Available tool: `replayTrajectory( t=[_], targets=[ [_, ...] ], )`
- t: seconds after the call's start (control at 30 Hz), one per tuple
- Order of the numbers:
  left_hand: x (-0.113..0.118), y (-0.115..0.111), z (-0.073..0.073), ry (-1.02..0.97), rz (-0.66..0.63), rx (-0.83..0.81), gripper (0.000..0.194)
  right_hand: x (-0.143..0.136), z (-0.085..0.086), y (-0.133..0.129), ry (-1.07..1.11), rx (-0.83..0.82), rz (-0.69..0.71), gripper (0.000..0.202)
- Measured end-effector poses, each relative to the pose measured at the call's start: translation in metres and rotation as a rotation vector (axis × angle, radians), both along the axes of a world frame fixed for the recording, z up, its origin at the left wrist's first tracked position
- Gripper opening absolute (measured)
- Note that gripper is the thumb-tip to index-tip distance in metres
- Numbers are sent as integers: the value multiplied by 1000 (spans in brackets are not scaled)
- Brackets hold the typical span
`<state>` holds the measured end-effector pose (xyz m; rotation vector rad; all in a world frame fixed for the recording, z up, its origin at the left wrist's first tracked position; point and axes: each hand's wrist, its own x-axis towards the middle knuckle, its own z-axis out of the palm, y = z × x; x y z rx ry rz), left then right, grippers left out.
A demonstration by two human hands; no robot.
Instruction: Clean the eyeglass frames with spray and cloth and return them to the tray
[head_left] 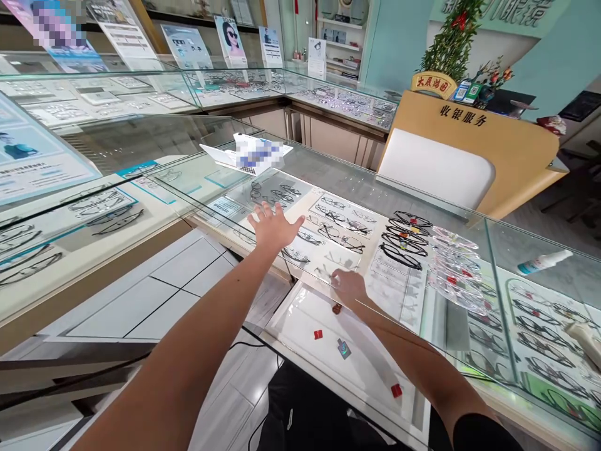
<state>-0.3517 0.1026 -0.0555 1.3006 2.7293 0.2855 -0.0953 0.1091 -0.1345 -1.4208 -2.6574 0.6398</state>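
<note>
My left hand [276, 230] lies spread on the glass top of the display case [328, 168], with nothing in it. Under the glass near it are rows of eyeglasses [334, 216]. My right hand [348, 287] is curled at the case's near edge, above a pulled-out white drawer [300, 316]; whatever its fingers hold, if anything, is hidden. In the drawer lie a small red tag [318, 334], a grey tag [344, 349] and another red tag [396, 391]. Black-framed glasses [406, 238] and clear-framed glasses [455, 269] are lined up to the right of my hands.
A white folded card [251, 153] stands on the glass beyond my left hand. At the right lies a spray bottle [544, 262]. Behind is a wooden counter [507, 141] with a plant [451, 47]. More glass cases [141, 134] run along the left.
</note>
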Motion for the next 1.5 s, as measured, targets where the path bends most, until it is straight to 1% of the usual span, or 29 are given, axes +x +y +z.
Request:
replayTrajectory(
  t=[0.03, 0.1, 0.13, 0.2, 0.23, 0.3, 0.37, 0.5, 0.57, 0.63, 0.7, 0.73, 0.8, 0.87, 0.93, 1.0, 1.07, 1.17, 1.27, 1.37, 1.5],
  targets=[
    [0, 0, 0, -5, -3, -3, 119, 8, -1, -15, -28, -58, 15, 33],
    [-1, 1, 1, -15, -10, -10, 120, 26, 0, -44, -62, -158, 44, 21],
    [-1, 1, 1, -20, -10, -12, 120, 35, 2, -57, -65, -196, 61, 19],
    [-2, 3, 0, -21, -6, -6, 122, 51, 11, -80, -69, -248, 79, 17],
    [-3, 4, -1, -19, -4, -2, 123, 58, 18, -89, -72, -276, 88, 16],
    [-4, 6, -3, -16, -2, 5, 124, 71, 38, -102, -67, -346, 107, 18],
    [-6, 8, -5, -12, -5, 7, 125, 83, 63, -111, -29, -384, 113, 21],
    [-7, 9, -7, -4, -3, 20, 124, 103, 125, -123, 51, -378, 116, 17],
    [-7, 9, -6, -4, -1, 31, 123, 110, 157, -118, 138, -328, 102, 16],
    [-6, 8, -6, -2, -2, 38, 123, 111, 187, -100, 270, -240, 60, 18],
    [-4, 7, -4, -1, -6, 40, 123, 105, 210, -68, 393, -91, -14, 21],
    [-4, 6, -3, -2, -7, 37, 123, 99, 218, -48, 422, -12, -48, 21],
    [-2, 5, -1, -4, -9, 31, 124, 81, 228, -4, 407, 107, -93, 21],
    [-1, 3, 1, -4, -6, 27, 123, 59, 228, 39, 327, 169, -114, 18],
    [0, 3, 2, -3, -5, 29, 123, 37, 221, 75, 223, 202, -124, 16],
    [0, 2, 2, -3, -8, 27, 123, 18, 210, 103, 119, 176, -118, 15],
    [-1, 2, 1, -3, -13, 19, 123, 3, 196, 122, 40, 146, -131, 15],
    [-3, 2, -2, 0, -16, 16, 123, -11, 178, 140, -20, 116, -150, 15],
    [-4, 1, -4, 4, -17, 25, 124, -20, 164, 152, -45, 97, -158, 13],
    [-4, 1, -5, -3, -17, 20, 124, -25, 156, 159, -58, 76, -167, 11],
    [-2, 1, -2, -13, -12, 16, 124, -25, 151, 161, -50, 50, -169, 8]
  ],
)
